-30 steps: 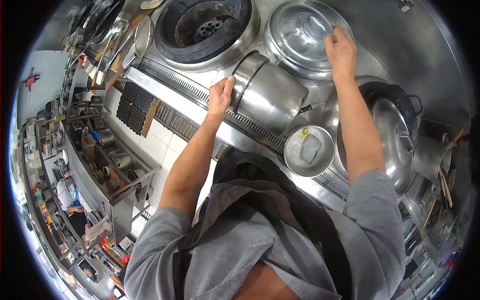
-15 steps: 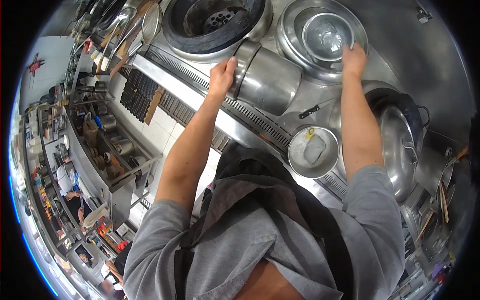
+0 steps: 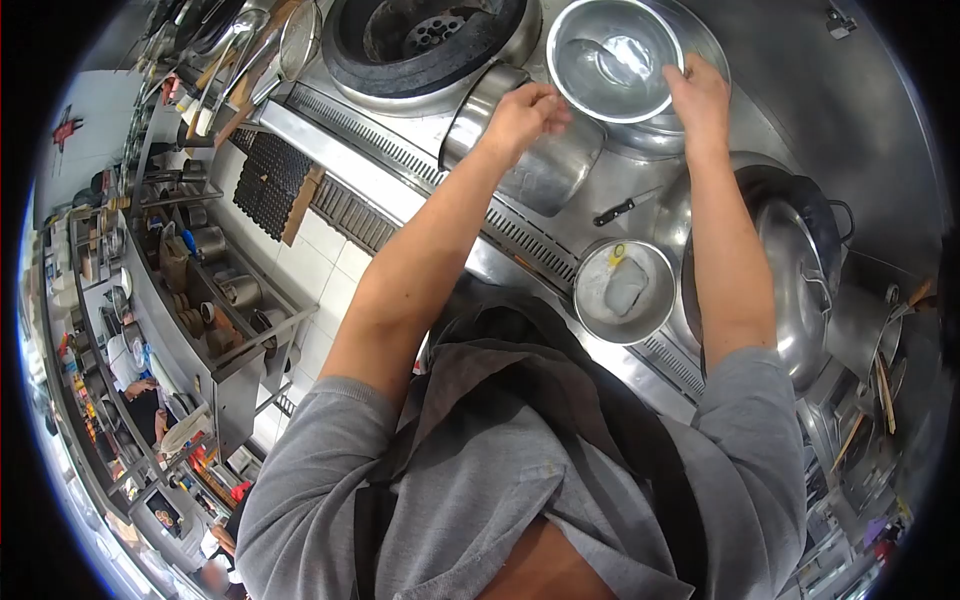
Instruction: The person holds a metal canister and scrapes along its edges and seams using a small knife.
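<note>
My right hand (image 3: 703, 100) grips the right rim of a shiny steel bowl (image 3: 600, 95), thumb at the edge and fingers closed. The bowl is above a wide metal basin (image 3: 715, 60), hiding much of it; reflections make its contents hard to tell. My left hand (image 3: 530, 118) is over a steel cylindrical pot (image 3: 545, 180), just left of the bowl, with loosely bent fingers and nothing visible in them. Closer to my body is a smaller metal bowl (image 3: 590, 310) holding a whitish translucent lump (image 3: 626, 287) and a yellow-green piece (image 3: 617, 254).
A black-handled knife (image 3: 614, 212) lies on the steel counter. At the top is a black-rimmed wok burner (image 3: 340, 60). A large lidded pan (image 3: 790, 290) stands right. A slotted drain (image 3: 380, 137) follows the counter edge; shelves (image 3: 250, 350) and a person (image 3: 145, 395) are left.
My left hand has let go of the steel pot's rim and moved right, toward the bowl. My right hand has raised the bowl and brought it leftward from over the basin.
</note>
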Motion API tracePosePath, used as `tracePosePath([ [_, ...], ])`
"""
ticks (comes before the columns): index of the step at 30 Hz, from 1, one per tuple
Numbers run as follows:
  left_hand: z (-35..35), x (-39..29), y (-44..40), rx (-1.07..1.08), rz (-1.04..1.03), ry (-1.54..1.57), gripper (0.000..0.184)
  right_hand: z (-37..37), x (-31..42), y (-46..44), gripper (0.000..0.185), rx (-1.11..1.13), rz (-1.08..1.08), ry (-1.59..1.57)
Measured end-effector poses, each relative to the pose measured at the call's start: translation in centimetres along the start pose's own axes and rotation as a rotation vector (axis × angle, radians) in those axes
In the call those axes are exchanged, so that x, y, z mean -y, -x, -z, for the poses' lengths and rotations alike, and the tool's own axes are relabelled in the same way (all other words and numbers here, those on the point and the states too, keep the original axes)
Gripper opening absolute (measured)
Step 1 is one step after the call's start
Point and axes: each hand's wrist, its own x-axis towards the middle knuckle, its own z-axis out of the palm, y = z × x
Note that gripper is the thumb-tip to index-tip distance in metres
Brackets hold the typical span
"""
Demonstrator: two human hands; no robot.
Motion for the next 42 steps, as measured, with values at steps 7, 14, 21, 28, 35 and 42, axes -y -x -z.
tracePosePath([
  [7, -0.4, -0.3, -1.6, 0.082, 0.063, 0.078, 0.025, 1.0, -0.5, 0.0, 0.033, 0.017, 0.015, -0.042],
  [14, -0.7, 0.4, -2.6, 0.077, 0.029, 0.028, 0.024, 2.9, 1.2, 0.7, 0.036, 0.004, 0.008, -0.038],
  [21, -1.5, -0.4, -3.6, 0.063, 0.072, 0.027, 0.023, 2.9, 1.4, 0.9, 0.032, -0.041, -0.035, -0.063],
  [28, -0.3, -0.5, -1.6, 0.235, -0.009, -0.095, 0.039, 1.0, -3.2, 0.2, 0.030, -0.432, 0.197, 0.015],
  [35, 1.7, -1.0, 1.5, 0.088, -0.392, -0.737, 0.024, -2.6, -9.9, 0.9, 0.028, -0.256, -0.422, -0.367],
  [42, 3.0, 2.6, 0.9, -0.004, -0.893, -0.900, 0.021, -0.7, -6.0, 10.9, 0.027, -0.122, -0.496, -0.428],
])
